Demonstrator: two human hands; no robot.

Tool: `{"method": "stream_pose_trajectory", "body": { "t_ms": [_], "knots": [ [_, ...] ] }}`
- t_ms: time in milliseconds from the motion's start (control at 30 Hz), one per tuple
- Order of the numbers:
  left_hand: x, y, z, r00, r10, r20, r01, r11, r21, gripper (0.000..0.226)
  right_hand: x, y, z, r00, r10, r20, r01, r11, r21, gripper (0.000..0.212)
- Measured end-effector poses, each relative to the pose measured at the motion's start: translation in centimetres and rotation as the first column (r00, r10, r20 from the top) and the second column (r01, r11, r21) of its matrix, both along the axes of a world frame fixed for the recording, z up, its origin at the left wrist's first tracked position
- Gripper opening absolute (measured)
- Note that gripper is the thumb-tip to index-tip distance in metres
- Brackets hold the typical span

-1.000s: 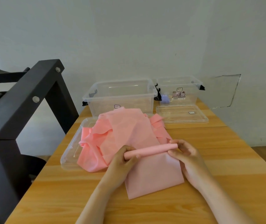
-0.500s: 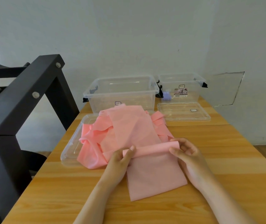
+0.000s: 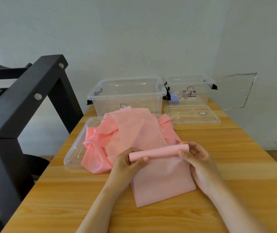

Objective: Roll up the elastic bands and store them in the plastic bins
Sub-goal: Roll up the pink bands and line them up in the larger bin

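Pink band [image 3: 158, 153] rolled further, purple item [image 3: 174, 99] in bin [image 3: 201, 91]

place: plain indoor workroom | landmark: long light wooden table [image 3: 235, 157] | behind it: bare pale plaster wall [image 3: 134, 31], cracked square patch [image 3: 238, 91] | left of it: black bolted metal frame [image 3: 25, 101]

Reaches in from the lower edge with two bare forearms, the left slanting from 7 o'clock toward 1 o'clock, the right from 5 o'clock toward 11 o'clock. Curls the left hand [image 3: 127, 163] round the 9 o'clock end of the pink roll [image 3: 159, 153], thumb on the near side, fingers wrapped over the far side. Pinches the 3 o'clock end with the right hand [image 3: 196, 162], thumb pressed on the near face, fingers bent over the top and behind. Faces both palms inward toward each other, hands apart, one at each end, wrists low.
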State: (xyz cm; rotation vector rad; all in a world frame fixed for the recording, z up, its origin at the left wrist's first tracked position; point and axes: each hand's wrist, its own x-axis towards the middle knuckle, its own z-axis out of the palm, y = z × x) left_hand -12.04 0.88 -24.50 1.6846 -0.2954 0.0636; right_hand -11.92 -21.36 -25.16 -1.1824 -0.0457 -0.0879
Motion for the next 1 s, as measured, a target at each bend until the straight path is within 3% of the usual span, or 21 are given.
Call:
{"method": "stream_pose_trajectory", "body": {
  "t_ms": [167,233,333,400,500,667,767,900,1000],
  "knots": [
    [0.05,0.01,-0.09,1.000,-0.002,-0.028,0.003,0.999,0.032,0.016,-0.11,0.06,0.13,1.000,0.008,0.010,-0.008,1.000,0.001,0.030],
    [0.02,0.08,0.06,1.000,-0.008,-0.012,0.008,1.000,-0.010,0.020,-0.11,0.02,0.14,0.999,0.035,0.020,-0.034,0.999,-0.025,0.039],
    [0.04,0.26,0.17,1.000,-0.022,0.020,0.024,0.998,-0.060,0.020,-0.18,0.17,0.11,0.997,0.070,-0.022,-0.072,0.983,-0.169,0.058],
    [-0.06,0.24,0.18,0.999,-0.037,0.022,0.038,0.997,-0.061,0.021,-0.18,0.32,-0.02,0.999,0.038,-0.038,-0.046,0.970,-0.239,0.056],
    [-0.05,0.14,0.03,0.999,-0.033,0.009,0.033,0.998,-0.047,0.018,-0.03,0.22,-0.24,1.000,0.000,0.005,0.002,0.975,-0.221,0.037],
    [-0.02,0.05,-0.27,0.999,-0.030,-0.029,0.031,0.999,0.027,0.015,-0.15,0.07,-0.33,0.998,0.007,0.060,0.008,0.967,-0.253,0.034],
    [-0.02,-0.01,-0.24,0.999,-0.031,-0.045,0.033,0.999,0.041,0.014,-0.31,0.08,-0.24,0.998,0.020,0.067,-0.002,0.966,-0.259,0.036],
    [0.01,0.13,0.00,0.994,-0.072,-0.087,0.063,0.993,-0.098,0.020,-0.36,0.43,-0.14,0.996,0.091,0.000,-0.088,0.961,-0.264,0.048],
    [0.08,0.28,-0.14,0.992,-0.054,-0.113,0.040,0.991,-0.124,0.025,-0.15,0.58,-0.41,0.998,0.061,0.006,-0.058,0.971,-0.231,0.051]
  ]
}}
